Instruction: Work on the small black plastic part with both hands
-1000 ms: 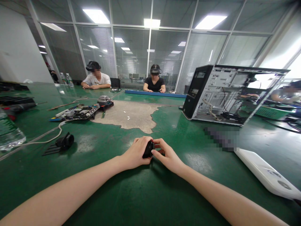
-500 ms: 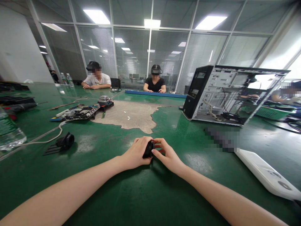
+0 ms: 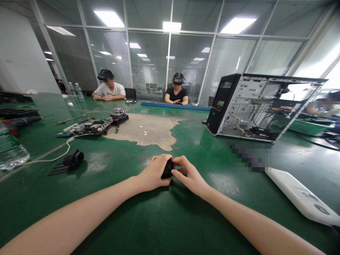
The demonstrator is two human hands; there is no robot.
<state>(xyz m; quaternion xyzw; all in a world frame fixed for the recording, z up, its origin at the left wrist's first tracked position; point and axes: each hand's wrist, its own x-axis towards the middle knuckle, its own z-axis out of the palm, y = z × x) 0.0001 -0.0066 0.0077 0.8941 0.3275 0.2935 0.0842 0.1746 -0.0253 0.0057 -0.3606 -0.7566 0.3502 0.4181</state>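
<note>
While left hand (image 3: 156,171) wraps black part (image 3: 167,169), right hand (image 3: 190,175) pinches right edge.

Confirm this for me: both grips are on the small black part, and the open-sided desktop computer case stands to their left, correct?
The side is wrong: left grip and right grip are on the small black part, but the head view shows the open-sided desktop computer case to their right.
</note>
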